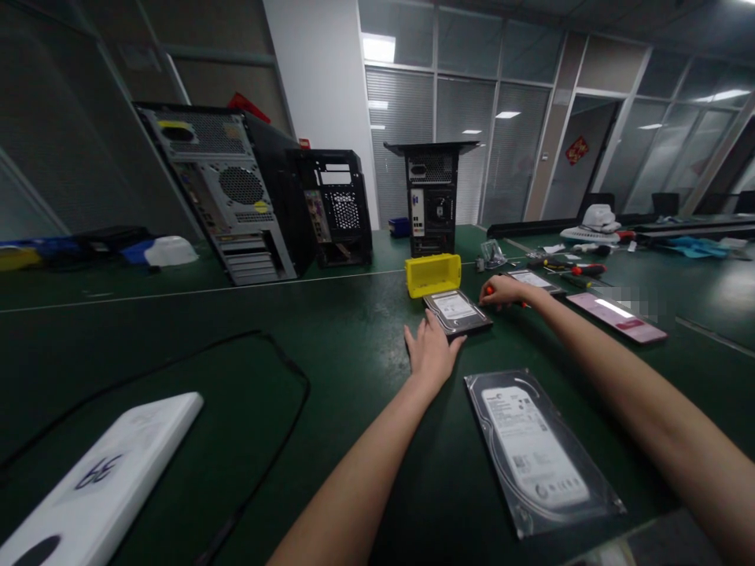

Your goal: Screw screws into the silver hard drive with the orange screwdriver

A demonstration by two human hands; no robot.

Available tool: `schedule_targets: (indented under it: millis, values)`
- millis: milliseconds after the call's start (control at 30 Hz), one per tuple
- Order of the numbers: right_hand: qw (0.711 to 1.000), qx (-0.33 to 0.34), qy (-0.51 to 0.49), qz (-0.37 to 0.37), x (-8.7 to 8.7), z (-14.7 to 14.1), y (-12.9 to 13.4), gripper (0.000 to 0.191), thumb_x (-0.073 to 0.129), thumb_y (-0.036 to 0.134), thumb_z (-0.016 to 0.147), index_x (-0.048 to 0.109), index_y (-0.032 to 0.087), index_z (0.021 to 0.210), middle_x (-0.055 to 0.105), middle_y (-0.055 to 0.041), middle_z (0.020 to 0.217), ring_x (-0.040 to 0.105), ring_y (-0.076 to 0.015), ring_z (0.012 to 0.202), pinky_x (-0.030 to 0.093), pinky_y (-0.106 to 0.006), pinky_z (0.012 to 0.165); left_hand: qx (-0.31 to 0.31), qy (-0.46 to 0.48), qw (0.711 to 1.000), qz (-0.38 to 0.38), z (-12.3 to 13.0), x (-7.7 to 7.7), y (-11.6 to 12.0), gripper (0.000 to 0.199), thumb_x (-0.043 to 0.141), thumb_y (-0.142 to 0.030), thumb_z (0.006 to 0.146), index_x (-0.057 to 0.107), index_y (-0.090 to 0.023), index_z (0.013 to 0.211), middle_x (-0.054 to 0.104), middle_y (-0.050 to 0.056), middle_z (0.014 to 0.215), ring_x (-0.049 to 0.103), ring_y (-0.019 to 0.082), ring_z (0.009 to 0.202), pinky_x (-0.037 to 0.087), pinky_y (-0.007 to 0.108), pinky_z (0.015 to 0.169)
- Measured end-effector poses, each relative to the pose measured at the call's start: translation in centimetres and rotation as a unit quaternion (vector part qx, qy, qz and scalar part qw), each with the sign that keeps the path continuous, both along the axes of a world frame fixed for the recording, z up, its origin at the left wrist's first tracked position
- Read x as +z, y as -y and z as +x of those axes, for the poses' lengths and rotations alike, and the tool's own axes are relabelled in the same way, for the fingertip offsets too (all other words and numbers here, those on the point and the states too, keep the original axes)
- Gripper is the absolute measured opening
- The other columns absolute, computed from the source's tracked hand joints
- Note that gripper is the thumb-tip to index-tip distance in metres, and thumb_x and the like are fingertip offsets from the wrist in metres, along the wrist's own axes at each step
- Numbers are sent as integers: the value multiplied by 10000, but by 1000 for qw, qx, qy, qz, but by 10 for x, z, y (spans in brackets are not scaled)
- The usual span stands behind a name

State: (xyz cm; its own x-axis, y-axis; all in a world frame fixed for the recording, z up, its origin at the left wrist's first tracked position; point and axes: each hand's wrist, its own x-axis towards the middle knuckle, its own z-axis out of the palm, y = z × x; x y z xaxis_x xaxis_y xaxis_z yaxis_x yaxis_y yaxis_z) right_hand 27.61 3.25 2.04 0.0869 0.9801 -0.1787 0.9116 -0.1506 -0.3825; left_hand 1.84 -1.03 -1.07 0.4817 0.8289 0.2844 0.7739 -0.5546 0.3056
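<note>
A hard drive (457, 306) with a white label lies on the green table, in front of a yellow open-fronted box (433, 277). My left hand (432, 350) rests at its near left edge, fingers spread and fingertips touching the drive. At the drive's right side, my right hand (501, 291) is closed around a red-handled screwdriver (490, 290); most of the tool is hidden by the fingers. A second hard drive (534, 281) sits just beyond the right hand. Nearest me, between my forearms, lies a larger-looking hard drive (536, 448) with a white label.
Computer cases (230, 189) stand along the back, one (433, 200) behind the yellow box. A pink phone (616, 317) and several screwdrivers (588, 270) lie to the right. A white device (112, 472) and black cable (295, 369) occupy the left.
</note>
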Motion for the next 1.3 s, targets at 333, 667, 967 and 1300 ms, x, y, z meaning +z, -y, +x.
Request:
schedule_targets:
  millis: [333,667,967,1300]
  values:
    - [992,19,128,12,7,-7,7,258,628,217,776,745,159,998,735,-93,923,692,-182,706,506,-233,607,3,8,1000,14,0,-4,-2,775,549,-459,892,268,-3,1453,453,241,1437,416,291,1352,191,531,1165]
    - [975,40,208,64,-3,-7,3,279,629,275,782,747,226,1031,717,-103,1045,680,-226,927,481,-259,785,7,11,1000,10,1,-1,-1,779,563,-450,887,272,1,1452,468,239,1426,418,291,1349,194,531,1164]
    - [989,22,48,140,10,-10,13,226,623,251,785,775,143,914,735,-85,863,628,-146,638,471,-222,599,3,12,1000,8,0,-1,-2,772,566,-446,888,273,-11,1455,453,237,1439,416,292,1349,187,532,1163]
    - [979,-1,-44,200,-8,-19,18,268,635,307,779,790,138,918,747,-45,794,615,-133,620,459,-207,592,3,8,1000,11,1,-2,-3,776,564,-445,889,275,12,1446,466,249,1424,418,295,1347,206,527,1156]
